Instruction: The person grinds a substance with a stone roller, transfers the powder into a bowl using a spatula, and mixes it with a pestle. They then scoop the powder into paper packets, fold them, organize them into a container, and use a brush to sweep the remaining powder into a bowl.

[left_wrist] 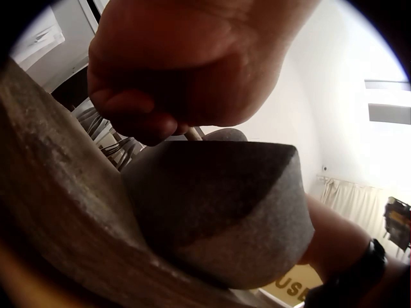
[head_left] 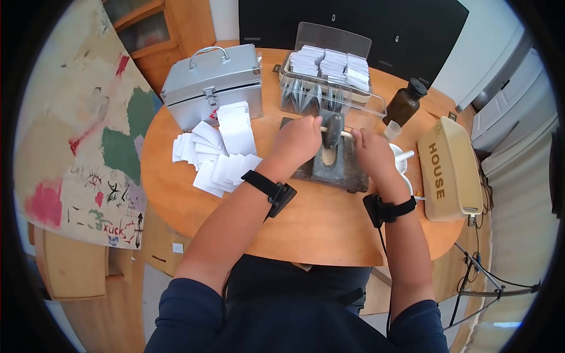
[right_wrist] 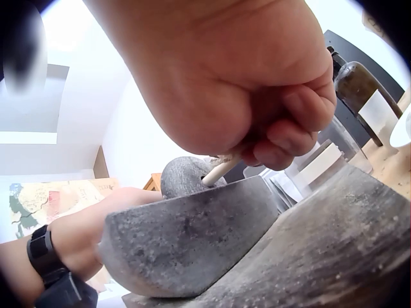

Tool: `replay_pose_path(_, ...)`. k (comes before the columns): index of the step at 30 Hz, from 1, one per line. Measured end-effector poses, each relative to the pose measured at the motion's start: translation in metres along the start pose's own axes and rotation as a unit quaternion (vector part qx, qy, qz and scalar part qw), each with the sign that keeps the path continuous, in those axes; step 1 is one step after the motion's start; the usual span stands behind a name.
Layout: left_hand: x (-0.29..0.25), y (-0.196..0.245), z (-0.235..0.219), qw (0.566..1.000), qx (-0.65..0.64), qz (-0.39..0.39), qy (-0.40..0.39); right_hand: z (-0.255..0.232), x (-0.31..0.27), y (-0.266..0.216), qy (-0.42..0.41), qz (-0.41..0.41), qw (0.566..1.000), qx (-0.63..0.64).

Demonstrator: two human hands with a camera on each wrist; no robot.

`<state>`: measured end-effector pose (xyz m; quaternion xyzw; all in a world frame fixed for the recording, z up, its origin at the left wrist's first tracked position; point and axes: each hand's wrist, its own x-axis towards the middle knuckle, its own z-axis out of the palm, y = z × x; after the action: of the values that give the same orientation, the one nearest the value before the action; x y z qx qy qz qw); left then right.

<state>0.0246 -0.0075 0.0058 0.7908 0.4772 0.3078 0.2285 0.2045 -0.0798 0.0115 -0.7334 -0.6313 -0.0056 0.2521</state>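
Observation:
A grey stone wheel (head_left: 333, 132) with a light rod (head_left: 346, 134) through its middle stands upright in a boat-shaped stone trough (head_left: 327, 170). Some tan material (head_left: 328, 156) lies in the trough's hollow. My left hand (head_left: 297, 141) grips the rod on the wheel's left side, and my right hand (head_left: 375, 156) grips it on the right. Curled fingers of the right hand (right_wrist: 257, 90) close round the rod (right_wrist: 219, 171) above the trough (right_wrist: 192, 237) in the right wrist view. Beneath the trough is a dark, rough board (head_left: 355, 181). The left hand (left_wrist: 186, 64) hides most of its rod end.
White paper packets (head_left: 220, 170) lie left, before a silver case (head_left: 215, 88). Behind the trough are a clear box (head_left: 376, 106) and packets (head_left: 332, 65). To the right are a brown bottle (head_left: 404, 103), small cup (head_left: 392, 130), white mortar (head_left: 407, 181) and HOUSE box (head_left: 450, 170).

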Motion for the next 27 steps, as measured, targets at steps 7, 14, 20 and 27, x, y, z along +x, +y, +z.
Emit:
replay_pose_path(7, -0.034, 0.009, -0.018, 0.997, 0.008, -0.001, -0.079, -0.021, -0.033, -0.010, -0.078, 0.025, 0.997, 0.010)
replay_pose_path(14, 0.002, -0.009, 0.002, 0.999, -0.021, -0.012, -0.040, -0.005, -0.001, -0.005, -0.031, 0.018, 0.999, -0.022)
replay_pose_path(20, -0.030, 0.005, -0.019, 0.998, 0.004, 0.005, -0.068, -0.026, -0.026, -0.016, -0.071, 0.024, 0.997, -0.016)
replay_pose_path(27, 0.003, -0.013, -0.001, 0.998, 0.010, -0.005, -0.055, -0.011, 0.002, -0.013, -0.047, 0.021, 0.999, -0.005)
